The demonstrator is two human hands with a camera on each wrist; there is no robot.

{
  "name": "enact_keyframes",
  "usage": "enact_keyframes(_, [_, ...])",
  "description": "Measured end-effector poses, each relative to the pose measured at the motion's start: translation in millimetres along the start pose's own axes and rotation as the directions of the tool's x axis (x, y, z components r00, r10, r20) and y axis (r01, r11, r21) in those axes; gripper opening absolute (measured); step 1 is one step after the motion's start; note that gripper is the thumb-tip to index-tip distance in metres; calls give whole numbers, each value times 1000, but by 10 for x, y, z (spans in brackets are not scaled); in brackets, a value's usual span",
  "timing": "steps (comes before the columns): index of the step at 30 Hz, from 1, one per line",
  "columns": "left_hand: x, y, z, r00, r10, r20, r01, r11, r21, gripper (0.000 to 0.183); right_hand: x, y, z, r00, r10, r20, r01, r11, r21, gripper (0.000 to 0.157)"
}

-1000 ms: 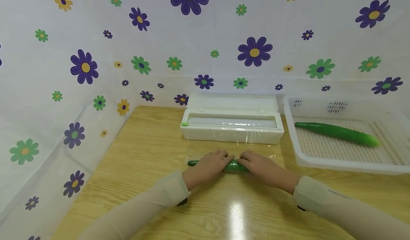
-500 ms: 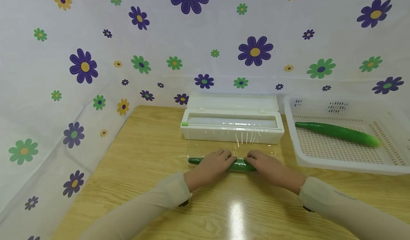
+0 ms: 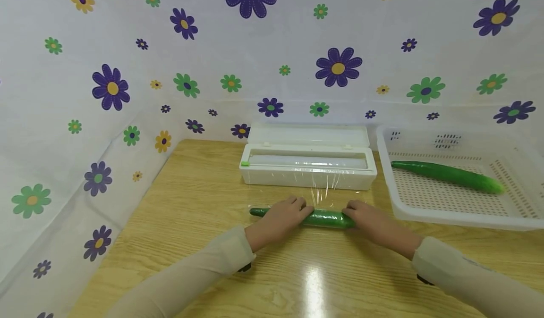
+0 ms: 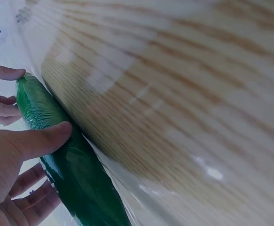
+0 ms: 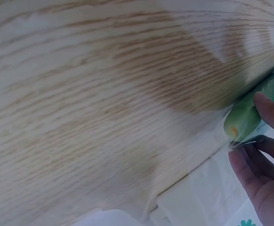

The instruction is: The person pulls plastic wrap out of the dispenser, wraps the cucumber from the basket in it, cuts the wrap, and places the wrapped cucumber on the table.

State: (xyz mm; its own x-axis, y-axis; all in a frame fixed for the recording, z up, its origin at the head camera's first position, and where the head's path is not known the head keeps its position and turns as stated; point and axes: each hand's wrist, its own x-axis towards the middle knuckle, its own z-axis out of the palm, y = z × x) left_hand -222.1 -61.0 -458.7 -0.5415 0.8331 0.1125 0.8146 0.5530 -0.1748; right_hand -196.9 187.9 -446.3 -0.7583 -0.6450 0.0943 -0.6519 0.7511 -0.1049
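Note:
A green cucumber (image 3: 327,218) lies crosswise on the wooden table, with clear cling film around it. My left hand (image 3: 282,221) holds it left of its middle, and its narrow left tip sticks out past that hand. In the left wrist view the left thumb (image 4: 52,139) lies along the filmed cucumber (image 4: 85,174), with the other fingers on its far side. At the cucumber's right end, my right hand (image 3: 369,223) pinches the end and the film, as the right wrist view shows with the thumb (image 5: 270,110) on top. Film (image 3: 320,195) stretches back to the white dispenser (image 3: 306,179).
The dispenser's lid (image 3: 308,135) stands raised, and a film roll (image 3: 308,161) sits inside. To the right is a white perforated basket (image 3: 459,218) containing another cucumber (image 3: 450,175). A flower-patterned cloth (image 3: 289,35) hangs behind and at the left of the wooden table (image 3: 187,190).
My right hand has slid rightward along the cucumber to its right end, so more of the filmed cucumber shows between the hands. The left hand has shifted only slightly.

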Motion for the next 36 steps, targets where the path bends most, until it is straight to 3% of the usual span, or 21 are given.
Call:
enact_keyframes(17, [26,-21,44,1000,27,-4,-27,999,30,29,-114,127,26,993,92,72,-93,996,8,26])
enact_keyframes(24, [35,-3,13,1000,24,13,-25,998,62,27,-163,155,-26,984,133,117,-147,983,112,50])
enact_keyframes(30, [37,-3,3,1000,28,13,-28,997,69,26,-155,160,-84,971,170,167,-210,940,268,24])
enact_keyframes(33, [33,-4,3,1000,29,11,-30,997,67,25,-128,164,-82,966,184,184,-236,918,319,22])
enact_keyframes(36, [31,-4,11,999,31,9,-32,997,68,25,-100,174,-62,966,177,188,-231,918,323,18])
